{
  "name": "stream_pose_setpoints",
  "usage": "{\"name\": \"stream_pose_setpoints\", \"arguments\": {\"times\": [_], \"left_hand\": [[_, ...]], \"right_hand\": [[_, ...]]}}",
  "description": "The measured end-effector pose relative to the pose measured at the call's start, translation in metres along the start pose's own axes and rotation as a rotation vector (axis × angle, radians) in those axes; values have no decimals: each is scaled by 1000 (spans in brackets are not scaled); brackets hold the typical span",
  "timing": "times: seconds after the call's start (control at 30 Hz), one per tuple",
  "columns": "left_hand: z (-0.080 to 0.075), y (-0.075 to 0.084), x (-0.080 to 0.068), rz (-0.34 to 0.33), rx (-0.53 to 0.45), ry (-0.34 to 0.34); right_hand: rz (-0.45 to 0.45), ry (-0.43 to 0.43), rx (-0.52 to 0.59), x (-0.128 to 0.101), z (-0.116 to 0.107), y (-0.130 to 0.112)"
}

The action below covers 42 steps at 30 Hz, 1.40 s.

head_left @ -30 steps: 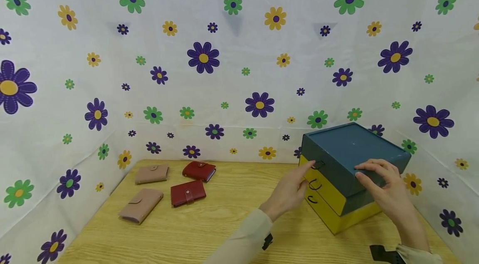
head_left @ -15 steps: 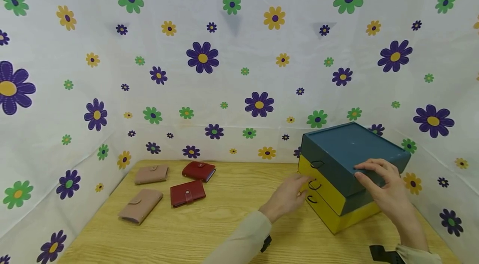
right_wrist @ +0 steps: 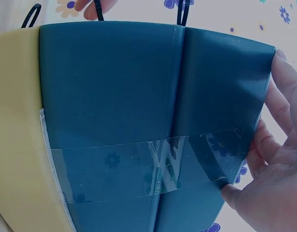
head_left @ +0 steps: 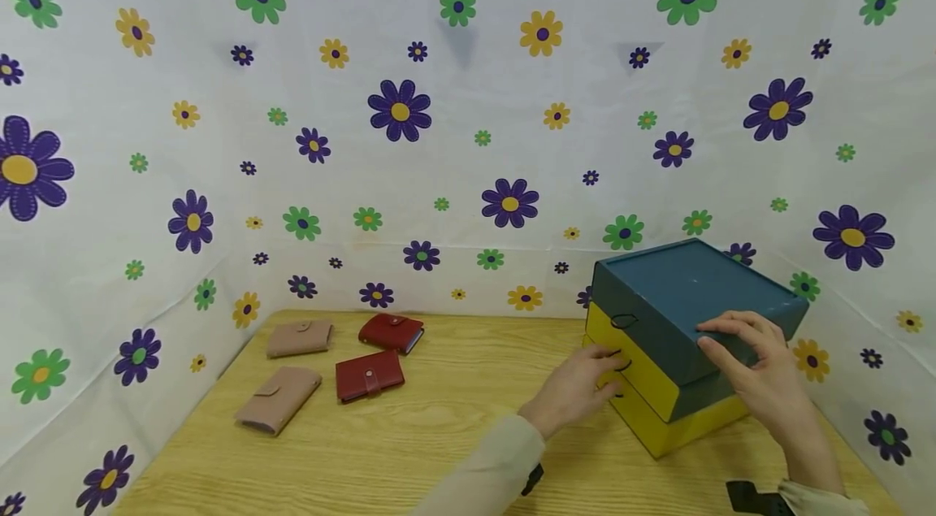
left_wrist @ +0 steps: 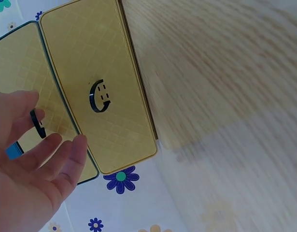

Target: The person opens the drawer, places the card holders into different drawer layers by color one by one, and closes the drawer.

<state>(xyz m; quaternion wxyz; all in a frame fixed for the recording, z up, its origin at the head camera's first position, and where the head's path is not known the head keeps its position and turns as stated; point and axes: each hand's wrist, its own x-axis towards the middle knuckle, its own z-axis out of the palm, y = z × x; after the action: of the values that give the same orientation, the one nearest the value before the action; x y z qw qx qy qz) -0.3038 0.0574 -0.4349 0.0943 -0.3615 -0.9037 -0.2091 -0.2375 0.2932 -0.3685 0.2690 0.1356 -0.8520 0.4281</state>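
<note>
The left hand (head_left: 578,390) has dropped from the top ring pull to the middle drawer's ring (left_wrist: 38,123), fingers loosely apart; the right hand (head_left: 760,370) rests open-fingered, steadying the blue drawer box (head_left: 695,288).

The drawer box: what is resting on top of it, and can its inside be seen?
On the blue top of the drawer box only the right hand rests, fingers spread over the near edge. The yellow drawer fronts are closed, so the contents are hidden. The left hand is at the middle loop handle.
</note>
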Motion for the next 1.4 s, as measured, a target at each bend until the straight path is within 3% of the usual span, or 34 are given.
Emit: {"name": "stream_pose_setpoints", "arguments": {"times": [0.17,0.4,0.6,1.4], "left_hand": [[0,1,0,-9,33,43],[0,0,1,-31,36,159],[-3,-1,-6,-42,36,220],[-26,-18,-37,-114,-83,145]], "right_hand": [[15,-8,-7,0,0,0],[30,-4,-14,0,-1,-2],[41,-11,-12,1,1,-2],[31,17,5,1,2,-5]]}}
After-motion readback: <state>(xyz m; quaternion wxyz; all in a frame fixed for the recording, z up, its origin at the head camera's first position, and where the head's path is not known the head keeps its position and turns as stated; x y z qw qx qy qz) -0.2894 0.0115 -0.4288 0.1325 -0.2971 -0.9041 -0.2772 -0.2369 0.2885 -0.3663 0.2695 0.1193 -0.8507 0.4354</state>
